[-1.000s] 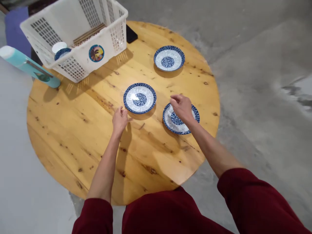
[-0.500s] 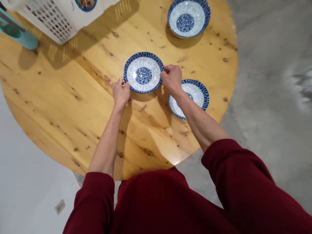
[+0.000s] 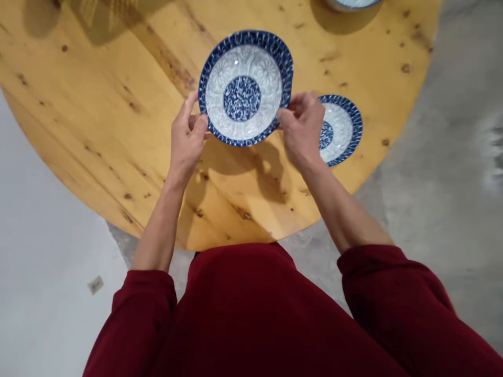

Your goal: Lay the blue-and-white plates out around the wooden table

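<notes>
A blue-and-white patterned plate is held up above the wooden table, tilted toward me, its shadow falling on the wood below. My left hand grips its left rim, thumb on the front and fingers behind. On the opposite side my right hand pinches the rim between thumb and fingers. Just beyond the right hand, a second matching plate lies flat on the table, its left part hidden by that hand and wrist.
At the top edge, a blue-rimmed bowl is partly cut off by the frame. The round table edge curves in front of my body. Grey floor shows to the right, and a white surface to the left.
Both hands have raised the plate off the table and tipped it toward me. The view has shifted, so the basket and bottle are out of sight and the bowl is mostly cut off.
</notes>
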Motion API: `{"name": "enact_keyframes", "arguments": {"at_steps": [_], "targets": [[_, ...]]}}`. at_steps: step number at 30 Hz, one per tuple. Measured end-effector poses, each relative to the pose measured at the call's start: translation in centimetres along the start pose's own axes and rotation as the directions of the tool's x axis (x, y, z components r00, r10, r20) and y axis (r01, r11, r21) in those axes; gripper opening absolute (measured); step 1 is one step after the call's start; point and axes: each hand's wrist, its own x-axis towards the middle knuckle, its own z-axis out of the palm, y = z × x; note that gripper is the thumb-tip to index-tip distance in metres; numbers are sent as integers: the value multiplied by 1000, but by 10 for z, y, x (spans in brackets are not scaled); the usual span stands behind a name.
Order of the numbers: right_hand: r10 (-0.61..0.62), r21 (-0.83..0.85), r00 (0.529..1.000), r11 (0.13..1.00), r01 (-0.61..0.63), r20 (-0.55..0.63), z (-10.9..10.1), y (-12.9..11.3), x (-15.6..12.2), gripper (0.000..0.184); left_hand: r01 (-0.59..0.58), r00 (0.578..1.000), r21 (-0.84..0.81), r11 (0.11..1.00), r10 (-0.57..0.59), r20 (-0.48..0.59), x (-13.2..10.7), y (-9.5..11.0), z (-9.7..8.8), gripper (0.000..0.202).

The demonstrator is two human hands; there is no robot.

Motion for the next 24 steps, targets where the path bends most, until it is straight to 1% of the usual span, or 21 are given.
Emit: {"name": "enact_keyframes", "arguments": {"at_steps": [2,3,7,9,11,13,16,20,24], "targets": [[79,60,996,995,-76,-48,17,-11,-38,20,14,1000,4,1000,-14,-13,-33,-11,-18,61],[117,84,992,990,-114,-41,26,-18,-57,20,30,999,6,1000,-30,-25,-49,-17,-26,61],[254,169,966,951,-259,46,64,-45,-126,19,129,987,18,992,-126,-97,-110,-39,-55,60],[307,209,949,925,-316,78,80,-55,-152,19,172,977,35,985,-166,-133,-133,-48,-67,60],[353,232,930,901,-367,102,94,-62,-172,20,197,969,63,978,-184,-163,-150,-55,-76,60],[392,255,912,876,-410,121,105,-67,-185,22,208,965,92,974,-189,-183,-160,-61,-84,58],[426,316,895,837,-446,135,118,-72,-193,21,208,965,102,973,-186,-185,-165,-67,-95,54],[430,394,891,800,-452,147,131,-78,-191,18,191,966,98,977,-169,-198,-159,-73,-105,57],[453,429,881,775,-464,136,140,-81,-189,15,185,966,104,977,-162,-200,-149,-79,-112,62]]}}
